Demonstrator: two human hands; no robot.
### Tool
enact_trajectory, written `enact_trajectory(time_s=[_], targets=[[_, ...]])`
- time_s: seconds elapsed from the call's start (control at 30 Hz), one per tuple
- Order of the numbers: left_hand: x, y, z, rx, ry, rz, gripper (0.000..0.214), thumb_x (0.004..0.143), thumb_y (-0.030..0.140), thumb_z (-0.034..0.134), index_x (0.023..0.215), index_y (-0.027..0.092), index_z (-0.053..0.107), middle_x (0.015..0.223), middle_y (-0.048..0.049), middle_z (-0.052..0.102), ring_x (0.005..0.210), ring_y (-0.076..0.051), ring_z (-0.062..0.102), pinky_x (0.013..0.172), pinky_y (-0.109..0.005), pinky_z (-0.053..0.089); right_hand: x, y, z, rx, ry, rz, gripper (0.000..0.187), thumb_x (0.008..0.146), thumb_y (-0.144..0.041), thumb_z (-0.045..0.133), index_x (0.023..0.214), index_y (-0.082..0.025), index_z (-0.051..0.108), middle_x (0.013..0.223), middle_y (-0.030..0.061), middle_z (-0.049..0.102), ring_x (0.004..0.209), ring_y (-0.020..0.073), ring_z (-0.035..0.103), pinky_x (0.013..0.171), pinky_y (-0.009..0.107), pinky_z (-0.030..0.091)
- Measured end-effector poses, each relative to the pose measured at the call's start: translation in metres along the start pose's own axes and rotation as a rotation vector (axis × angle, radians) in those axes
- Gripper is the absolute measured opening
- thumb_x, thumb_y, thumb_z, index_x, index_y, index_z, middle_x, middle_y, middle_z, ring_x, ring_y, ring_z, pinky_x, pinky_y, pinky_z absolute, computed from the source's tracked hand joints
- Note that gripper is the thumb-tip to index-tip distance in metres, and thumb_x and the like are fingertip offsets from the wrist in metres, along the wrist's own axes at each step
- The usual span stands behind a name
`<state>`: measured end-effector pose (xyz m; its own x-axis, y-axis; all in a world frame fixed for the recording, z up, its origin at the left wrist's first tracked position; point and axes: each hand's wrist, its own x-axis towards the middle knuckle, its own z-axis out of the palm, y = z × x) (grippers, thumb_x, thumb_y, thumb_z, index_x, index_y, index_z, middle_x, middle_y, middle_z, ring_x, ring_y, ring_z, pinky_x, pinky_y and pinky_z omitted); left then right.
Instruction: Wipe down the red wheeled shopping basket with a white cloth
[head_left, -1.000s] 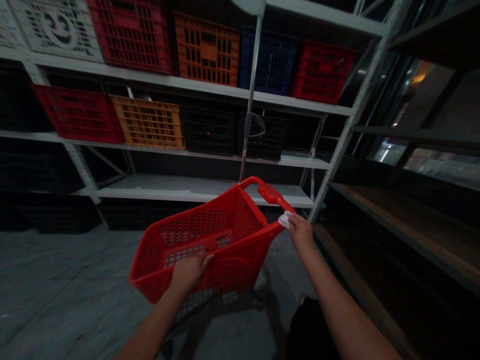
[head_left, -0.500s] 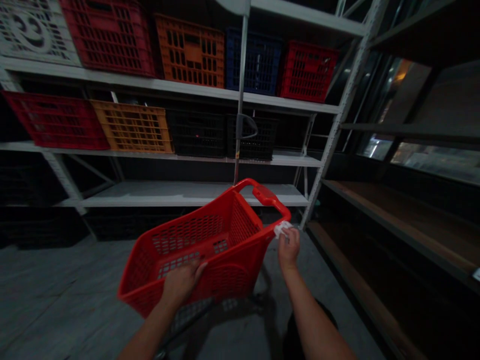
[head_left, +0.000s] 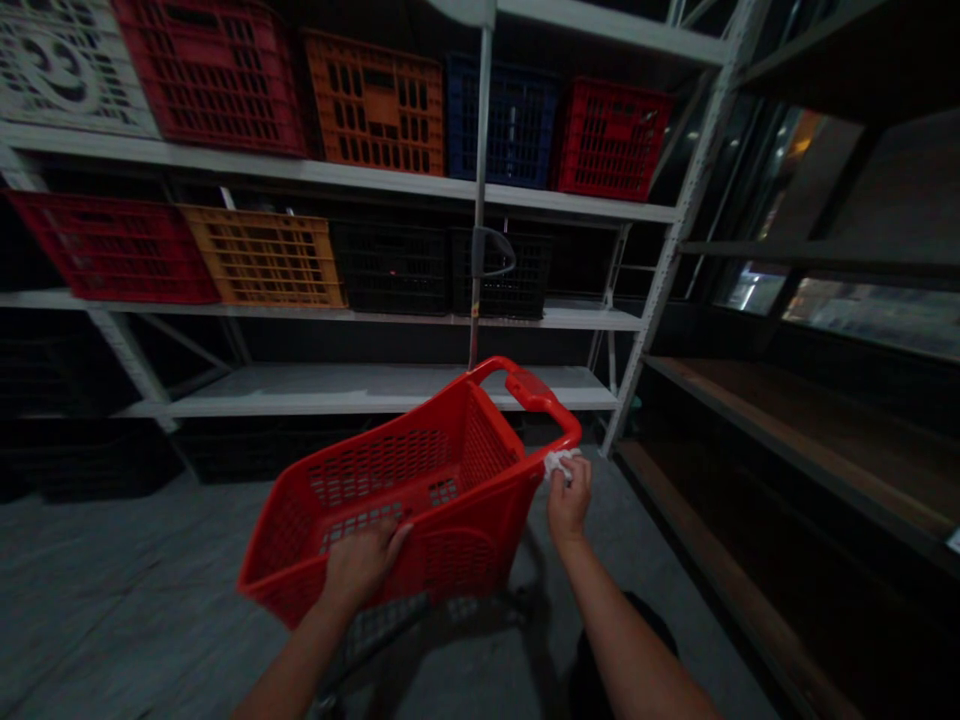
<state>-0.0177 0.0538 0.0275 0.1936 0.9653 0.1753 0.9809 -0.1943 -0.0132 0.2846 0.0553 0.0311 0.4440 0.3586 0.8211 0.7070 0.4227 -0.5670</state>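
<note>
The left hand is closed over the near rim of the shopping cart, thumb lying along the outside; how hard it grips I cannot tell. The cart stands with its front to the left and its handle to the right. It looks like stiff, smooth plastic, bulky but probably easy to roll or swivel, and unlikely to break. The rim under the left hand seems a good place to steady it, and the handle the natural one for pushing. At the cart's rear near corner, just below the handle, the right hand pinches a crumpled white tissue against the plastic. The tissue looks light and soft, likely to tear if rubbed hard, so a bunched hold suits it.

The cart's basket shows its slotted floor. Behind the cart, the upper row runs white crate, pinkish crate, orange crate, blue crate and small red crate; what they hold is hidden. Below that row, also behind the cart, come a wide red crate, a yellow crate and two black crates, their contents too dark to tell.
</note>
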Motion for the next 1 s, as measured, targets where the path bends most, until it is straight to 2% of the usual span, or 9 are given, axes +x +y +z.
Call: enact_trajectory(time_s=[0.13,0.2,0.33,0.4,0.57,0.67,0.77,0.87,1.0], targets=[[0.002,-0.002,0.001,-0.006,-0.014,-0.011,0.057,0.083,0.054,0.01,0.091,0.022,0.057,0.085,-0.0073,0.067,0.078,-0.022,0.062,0.064,-0.03,0.042,-0.013,-0.01,0.006,0.046,-0.219,-0.121,0.019,0.077,-0.011,0.041,0.084,-0.018,0.057,0.088,0.0057,0.05,0.088,0.0168,0.05,0.08,0.033,0.042],[0.003,-0.003,0.001,-0.01,-0.02,-0.013,0.056,0.083,0.053,0.011,0.094,0.022,0.057,0.087,-0.0077,0.067,0.078,-0.022,0.062,0.064,-0.03,0.042,-0.007,-0.008,0.001,0.03,-0.247,-0.134,0.022,0.077,-0.01,0.041,0.084,-0.019,0.06,0.088,0.0056,0.052,0.088,0.0165,0.051,0.079,0.031,0.043],[0.004,-0.006,0.002,-0.02,-0.001,0.0,0.057,0.083,0.053,0.011,0.092,0.022,0.058,0.089,-0.008,0.066,0.08,-0.021,0.061,0.064,-0.03,0.042,0.041,0.012,-0.026,-0.066,-0.147,-0.063,0.022,0.079,-0.017,0.043,0.089,-0.018,0.063,0.094,0.0076,0.057,0.091,0.0179,0.054,0.079,0.031,0.043],[0.004,-0.01,0.003,-0.025,0.009,0.006,0.057,0.084,0.052,0.011,0.091,0.021,0.058,0.087,-0.0083,0.066,0.079,-0.022,0.061,0.064,-0.03,0.041,0.071,0.019,-0.037,-0.111,-0.175,-0.078,0.023,0.08,-0.02,0.044,0.092,-0.017,0.064,0.099,0.0088,0.06,0.095,0.0187,0.054,0.083,0.032,0.042],[0.005,-0.008,-0.005,-0.068,0.056,-0.055,0.056,0.084,0.05,0.014,0.086,0.018,0.06,0.082,-0.0094,0.066,0.078,-0.021,0.059,0.072,-0.033,0.04,0.107,-0.002,-0.038,-0.275,-0.636,-0.233,0.022,0.081,-0.018,0.044,0.086,-0.018,0.066,0.092,0.0053,0.066,0.086,0.0173,0.057,0.081,0.03,0.04],[0.01,0.022,-0.021,-0.079,0.203,-0.003,0.051,0.084,0.05,0.02,0.084,0.017,0.06,0.09,-0.0099,0.063,0.088,-0.022,0.055,0.084,-0.036,0.034,0.098,-0.034,-0.023,-0.467,-0.864,-0.289,0.021,0.08,-0.015,0.044,0.078,-0.016,0.066,0.082,0.0061,0.067,0.08,0.0169,0.056,0.076,0.027,0.039],[0.021,0.073,-0.036,-0.164,0.289,0.147,0.043,0.083,0.049,0.027,0.098,0.019,0.055,0.102,-0.0087,0.06,0.096,-0.021,0.052,0.088,-0.035,0.032,0.076,-0.067,0.0,-0.58,-1.005,-0.349,0.02,0.078,-0.014,0.046,0.074,-0.013,0.065,0.075,0.0095,0.066,0.075,0.0182,0.056,0.07,0.026,0.038],[0.034,0.113,-0.041,-0.224,0.206,0.202,0.037,0.083,0.046,0.032,0.1,0.02,0.052,0.096,-0.0073,0.062,0.089,-0.019,0.056,0.079,-0.031,0.038,0.059,-0.087,0.022,-0.62,-1.103,-0.417,0.021,0.078,-0.015,0.045,0.076,-0.012,0.066,0.074,0.0106,0.066,0.072,0.0192,0.057,0.065,0.027,0.038],[0.044,0.118,-0.035,-0.157,0.1,0.087,0.037,0.083,0.047,0.031,0.092,0.018,0.053,0.087,-0.0073,0.064,0.081,-0.02,0.059,0.069,-0.029,0.04,0.066,-0.087,0.025,-0.552,-1.226,-0.506,0.019,0.077,-0.014,0.047,0.077,-0.013,0.066,0.076,0.0091,0.067,0.073,0.0177,0.058,0.066,0.025,0.037]])
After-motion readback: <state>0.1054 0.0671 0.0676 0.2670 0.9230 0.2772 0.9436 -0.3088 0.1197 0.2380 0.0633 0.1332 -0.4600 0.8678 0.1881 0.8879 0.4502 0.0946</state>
